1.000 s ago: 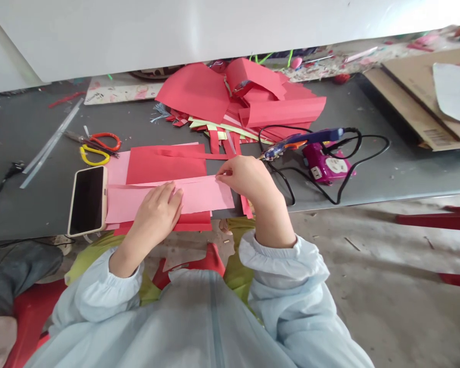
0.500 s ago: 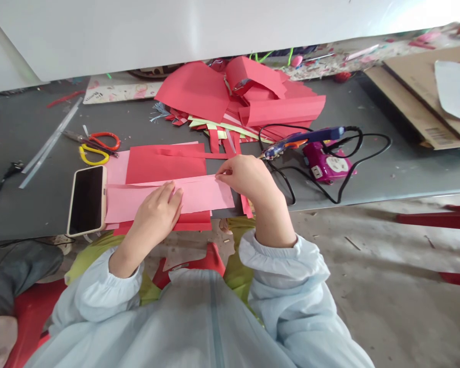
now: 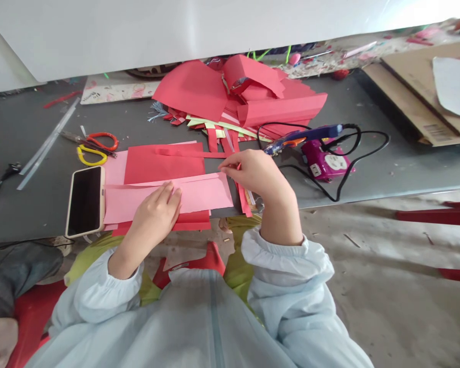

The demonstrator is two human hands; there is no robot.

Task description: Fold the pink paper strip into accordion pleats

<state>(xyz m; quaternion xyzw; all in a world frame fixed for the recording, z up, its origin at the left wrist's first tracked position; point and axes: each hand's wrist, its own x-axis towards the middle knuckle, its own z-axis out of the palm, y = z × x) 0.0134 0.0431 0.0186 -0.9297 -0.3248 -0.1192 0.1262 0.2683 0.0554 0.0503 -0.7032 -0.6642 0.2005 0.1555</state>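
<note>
A pink paper sheet (image 3: 207,191) with a narrow fold along its far edge lies across red paper (image 3: 164,166) at the table's near edge. Pressed flat on the pink sheet is my left hand (image 3: 157,209), fingers stretched out. My right hand (image 3: 258,174) has thumb and forefinger pinched at the sheet's far right corner, on the folded edge. Red paper strips (image 3: 243,197) run partly beneath that hand. A phone (image 3: 86,202) rests at the sheet's left end. Beyond the phone lie scissors (image 3: 97,148) with one red and one yellow handle loop.
Red paper pieces (image 3: 193,89) are heaped at the back. To the right, a blue glue gun (image 3: 304,137) rests against a purple power socket (image 3: 325,161), its black cable looping over the table. Cardboard (image 3: 414,102) lies far right, clear strips (image 3: 48,145) far left.
My right hand has slid slightly right and away from me along the pink sheet's folded edge. My left hand stays in place on the sheet.
</note>
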